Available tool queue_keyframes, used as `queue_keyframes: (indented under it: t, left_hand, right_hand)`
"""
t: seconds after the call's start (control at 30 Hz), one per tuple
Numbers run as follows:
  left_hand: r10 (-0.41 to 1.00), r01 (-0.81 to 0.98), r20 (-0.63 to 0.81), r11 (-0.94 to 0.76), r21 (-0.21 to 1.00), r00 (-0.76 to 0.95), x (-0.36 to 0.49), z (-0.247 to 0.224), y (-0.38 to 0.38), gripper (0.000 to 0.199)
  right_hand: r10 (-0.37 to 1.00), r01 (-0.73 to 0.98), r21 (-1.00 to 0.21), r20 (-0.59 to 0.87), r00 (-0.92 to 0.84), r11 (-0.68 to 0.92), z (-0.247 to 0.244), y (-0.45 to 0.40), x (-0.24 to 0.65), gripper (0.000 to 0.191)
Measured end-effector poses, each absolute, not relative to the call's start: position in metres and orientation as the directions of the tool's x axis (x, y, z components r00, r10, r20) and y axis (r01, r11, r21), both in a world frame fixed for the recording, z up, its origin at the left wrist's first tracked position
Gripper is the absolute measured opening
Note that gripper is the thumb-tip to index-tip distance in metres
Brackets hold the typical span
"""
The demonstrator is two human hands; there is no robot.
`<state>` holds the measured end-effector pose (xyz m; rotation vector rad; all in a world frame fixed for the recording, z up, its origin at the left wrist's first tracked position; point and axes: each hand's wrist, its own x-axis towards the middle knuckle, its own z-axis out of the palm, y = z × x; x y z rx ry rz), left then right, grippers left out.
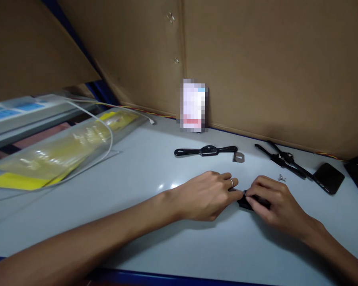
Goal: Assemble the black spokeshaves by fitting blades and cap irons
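Over the grey table, my left hand (210, 195) is closed on one end of a black spokeshave (245, 204), mostly covered by my fingers. My right hand (276, 202) pinches at the middle of that piece, its thumb and fingertips pressed together. Whatever small part lies between those fingertips is hidden. A second black spokeshave (209, 150) lies behind my hands. Beside its right handle sits a flat metal blade (239, 157) with a keyhole-shaped slot. Several small screws (282, 178) are scattered beyond my right hand.
Two more black spokeshaves (282, 159) lie crossed at the right, near a black phone-like slab (329, 177). A blurred card or screen (193, 106) leans on the cardboard wall (271, 59). Plastic-wrapped yellow sheets (62, 153) and a white cable (110, 135) occupy the left.
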<state>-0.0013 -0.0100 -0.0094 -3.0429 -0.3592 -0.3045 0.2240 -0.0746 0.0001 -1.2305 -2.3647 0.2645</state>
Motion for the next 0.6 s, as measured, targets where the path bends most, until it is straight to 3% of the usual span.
queue_keyframes:
  t: [0.2,0.53,0.6]
  left_hand:
    - [0.226,0.236,0.196,-0.972,-0.026,0.954,-0.002,-0.008,-0.01,0.012]
    - [0.237,0.247,0.164,-0.968,-0.039,0.957,-0.002,-0.007,-0.011,0.01]
    - [0.237,0.247,0.171,-0.968,-0.042,0.956,-0.001,-0.007,-0.011,0.01]
  right_hand:
    - [0.853,0.715,-0.471,0.21,-0.478,0.517,0.005,-0.075,0.227,0.027]
    - [0.932,0.741,-0.579,0.1,-0.35,0.34,0.005,-0.067,0.235,0.003]
    - [0.924,0.732,-0.584,0.091,-0.372,0.352,0.005,-0.067,0.234,0.01]
